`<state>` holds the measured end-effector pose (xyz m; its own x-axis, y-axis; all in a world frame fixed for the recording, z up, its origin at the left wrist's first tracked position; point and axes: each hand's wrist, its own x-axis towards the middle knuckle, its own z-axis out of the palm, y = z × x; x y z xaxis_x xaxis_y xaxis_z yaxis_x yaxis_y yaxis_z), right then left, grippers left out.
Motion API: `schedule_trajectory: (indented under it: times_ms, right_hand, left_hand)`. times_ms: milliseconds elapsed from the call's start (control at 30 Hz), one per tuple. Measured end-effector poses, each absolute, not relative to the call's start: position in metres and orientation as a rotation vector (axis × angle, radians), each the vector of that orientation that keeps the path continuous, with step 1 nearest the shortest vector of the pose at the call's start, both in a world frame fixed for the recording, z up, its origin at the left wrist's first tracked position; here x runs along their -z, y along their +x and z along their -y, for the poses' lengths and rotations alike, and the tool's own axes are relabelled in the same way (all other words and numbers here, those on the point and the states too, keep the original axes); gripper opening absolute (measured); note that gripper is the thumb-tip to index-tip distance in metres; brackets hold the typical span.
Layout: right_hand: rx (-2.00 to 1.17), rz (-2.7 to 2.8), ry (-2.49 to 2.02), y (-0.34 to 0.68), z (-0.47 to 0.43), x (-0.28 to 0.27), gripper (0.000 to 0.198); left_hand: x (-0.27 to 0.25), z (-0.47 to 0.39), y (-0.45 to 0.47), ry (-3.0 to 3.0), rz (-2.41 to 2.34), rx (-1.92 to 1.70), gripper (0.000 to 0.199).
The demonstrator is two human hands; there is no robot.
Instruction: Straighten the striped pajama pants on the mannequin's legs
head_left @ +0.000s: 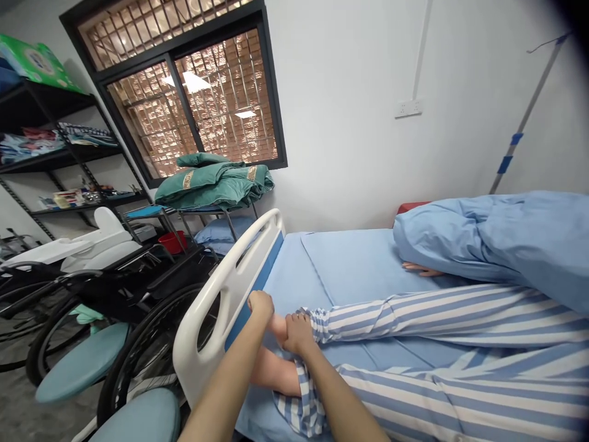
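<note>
Someone in blue-and-white striped trousers [405, 313] lies on a bed with a light blue sheet [350, 258]. My left hand [261, 305] is closed around the foot of the farther leg, close to the footboard; its fingers are partly hidden. Just above that foot, my right hand [298, 333] wraps over the ankle at the gathered trouser cuff [319, 324]. The nearer lower leg [278, 373] lies bare below its cuff, its foot hidden behind my left forearm. A blue quilt [497, 239] covers the upper body, with a hand [422, 269] showing from under it.
The white footboard [196, 331] stands at the left end of the bed. Beyond it are wheelchairs [151, 294], teal stools [87, 362], a green folded quilt [216, 183] and a loaded shelf [59, 147]. A pole [529, 116] rises at the right.
</note>
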<state>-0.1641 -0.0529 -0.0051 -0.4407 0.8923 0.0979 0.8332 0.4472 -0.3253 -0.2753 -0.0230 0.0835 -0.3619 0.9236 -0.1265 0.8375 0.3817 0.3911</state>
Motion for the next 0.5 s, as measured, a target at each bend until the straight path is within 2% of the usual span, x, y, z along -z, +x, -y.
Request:
schedule_trajectory:
  times_ms: [100,233,500]
  right_hand:
    - [-0.33,2.44,-1.484,-0.165,0.05,0.007,0.051]
    - [-0.333,2.445,-1.496,-0.166,0.047,0.009,0.055]
    - [-0.317,2.466,-1.518,-0.169,0.045,0.012,0.05]
  left_hand:
    - [-0.082,0.019,-0.273,1.682,-2.453,-0.035,0.015]
    - [-0.081,0.015,-0.273,1.798,-2.482,0.231,0.019]
    - [-0.087,0.025,-0.279,1.885,-2.527,0.233,0.034]
